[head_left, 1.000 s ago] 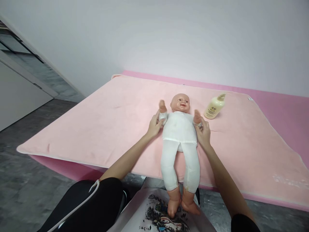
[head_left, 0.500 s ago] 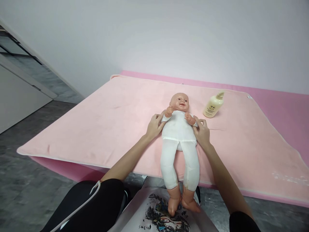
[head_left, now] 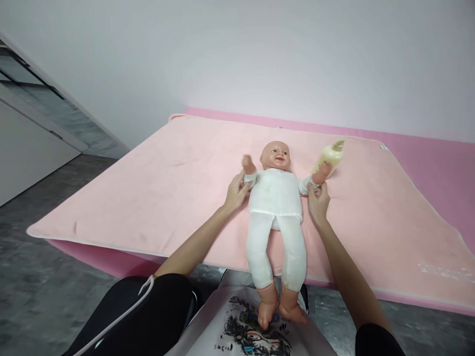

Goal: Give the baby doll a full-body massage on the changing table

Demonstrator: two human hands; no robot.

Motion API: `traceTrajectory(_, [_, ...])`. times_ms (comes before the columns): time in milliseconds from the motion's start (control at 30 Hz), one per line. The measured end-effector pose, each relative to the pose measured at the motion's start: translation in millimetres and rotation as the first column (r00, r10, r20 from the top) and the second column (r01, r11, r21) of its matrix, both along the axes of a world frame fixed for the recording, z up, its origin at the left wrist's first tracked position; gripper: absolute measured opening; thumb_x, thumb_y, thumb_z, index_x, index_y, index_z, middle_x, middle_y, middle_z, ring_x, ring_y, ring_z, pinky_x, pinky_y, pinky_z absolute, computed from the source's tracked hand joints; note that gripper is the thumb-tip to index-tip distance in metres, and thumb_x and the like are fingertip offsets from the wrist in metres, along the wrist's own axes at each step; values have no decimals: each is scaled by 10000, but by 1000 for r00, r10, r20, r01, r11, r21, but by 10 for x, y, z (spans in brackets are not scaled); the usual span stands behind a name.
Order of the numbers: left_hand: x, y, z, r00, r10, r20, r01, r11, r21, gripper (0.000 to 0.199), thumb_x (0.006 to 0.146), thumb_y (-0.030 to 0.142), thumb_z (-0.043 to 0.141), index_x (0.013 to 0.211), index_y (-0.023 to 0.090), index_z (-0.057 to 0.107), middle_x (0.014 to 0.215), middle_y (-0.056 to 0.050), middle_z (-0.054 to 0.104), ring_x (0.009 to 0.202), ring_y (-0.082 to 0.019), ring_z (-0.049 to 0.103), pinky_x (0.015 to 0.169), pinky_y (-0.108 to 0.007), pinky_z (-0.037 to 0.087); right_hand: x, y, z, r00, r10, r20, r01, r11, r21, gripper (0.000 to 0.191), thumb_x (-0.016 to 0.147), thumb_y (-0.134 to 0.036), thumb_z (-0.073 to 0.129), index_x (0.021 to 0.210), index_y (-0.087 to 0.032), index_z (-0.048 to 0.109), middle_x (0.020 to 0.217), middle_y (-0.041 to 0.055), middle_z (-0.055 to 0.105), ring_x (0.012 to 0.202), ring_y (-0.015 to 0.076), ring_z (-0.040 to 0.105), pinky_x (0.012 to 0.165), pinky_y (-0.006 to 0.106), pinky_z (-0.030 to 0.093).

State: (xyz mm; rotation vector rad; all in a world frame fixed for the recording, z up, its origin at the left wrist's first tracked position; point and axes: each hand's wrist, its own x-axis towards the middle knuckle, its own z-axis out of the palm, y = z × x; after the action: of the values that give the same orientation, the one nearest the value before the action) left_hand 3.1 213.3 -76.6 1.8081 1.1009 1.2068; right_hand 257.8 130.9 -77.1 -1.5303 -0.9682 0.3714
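A baby doll (head_left: 275, 193) with a white cloth body lies on its back, head away from me and feet over the near edge. My left hand (head_left: 237, 192) grips the doll's arm at the left, close to its plastic hand. At the right, my right hand (head_left: 319, 200) has its fingers closed round the other arm near the wrist. Both doll arms are spread out to the sides, and their hands are smeared by motion. Just behind the right doll hand stands a pale yellow pump bottle (head_left: 334, 153), partly covered by it.
A light pink blanket (head_left: 148, 183) covers most of a darker pink table surface (head_left: 438, 173). A white wall (head_left: 260, 59) rises behind the table. Grey floor (head_left: 25, 277) shows at the left. A white cord (head_left: 118, 319) runs over my left sleeve.
The doll's arms have swung outward from its chest, the right one now in front of the bottle. My right hand has shifted right with its arm; my left hand has barely moved.
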Motion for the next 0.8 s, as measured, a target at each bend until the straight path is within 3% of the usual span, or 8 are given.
traceTrajectory(100, [-11,-55,15,948,-54,-315,104,984,145,489,838,374,455,1298,208,460,1172,-100,527,1083,-216,463,965,-392,371,-105,-48,46,892,143,428,-119,989,-84,351,780,-283,511,1121,-237,578,1048,68,585,704,145,572,609,278,475])
traceTrajectory(167, [-6,-41,4,952,-68,-298,115,983,142,501,845,382,441,1314,206,439,1201,-105,514,1105,-223,450,981,-403,357,-125,-48,64,876,197,439,-170,980,-99,379,774,-258,503,1147,-253,574,1133,75,556,726,140,583,619,279,487])
traceTrajectory(300, [17,75,-52,985,-15,173,30,996,-84,465,830,449,461,1226,205,450,1082,-81,565,939,-179,540,842,-340,450,-59,9,64,990,133,-53,-134,991,-13,331,765,-391,556,1040,-210,529,797,8,579,477,88,494,431,232,436])
traceTrajectory(433, [12,135,-66,887,150,438,-23,959,-282,450,820,506,462,1172,233,401,1044,-60,557,868,-151,572,739,-296,480,14,36,62,885,-80,-460,84,996,-11,383,740,-508,567,940,-210,434,528,-90,449,374,91,438,348,200,377])
traceTrajectory(500, [9,100,-49,911,154,384,-67,971,-232,460,833,507,441,1198,232,392,1056,-65,549,892,-153,563,758,-299,474,3,14,70,899,-90,-428,90,996,-20,382,744,-512,564,936,-206,442,511,-92,434,381,94,436,358,201,383])
traceTrajectory(600, [11,2,-7,999,38,27,-37,999,-18,493,839,468,448,1258,210,428,1048,-81,549,943,-178,525,846,-339,440,-76,-40,90,995,42,-86,-44,999,-19,306,754,-426,572,954,-198,530,647,-36,522,446,87,456,432,224,423])
traceTrajectory(700, [13,-53,19,947,-22,-321,69,988,136,513,829,417,469,1300,214,452,1112,-99,530,1046,-218,468,938,-391,385,-164,-68,103,949,170,266,-157,985,-67,329,713,-289,592,1037,-229,600,950,32,573,565,88,501,577,262,473])
traceTrajectory(800, [17,6,-14,982,-39,-186,54,996,76,515,831,420,461,1302,212,441,1069,-87,560,1002,-205,495,904,-374,415,-174,-45,101,975,172,144,-167,985,-44,364,720,-301,585,1077,-229,581,931,27,558,533,79,482,542,256,463])
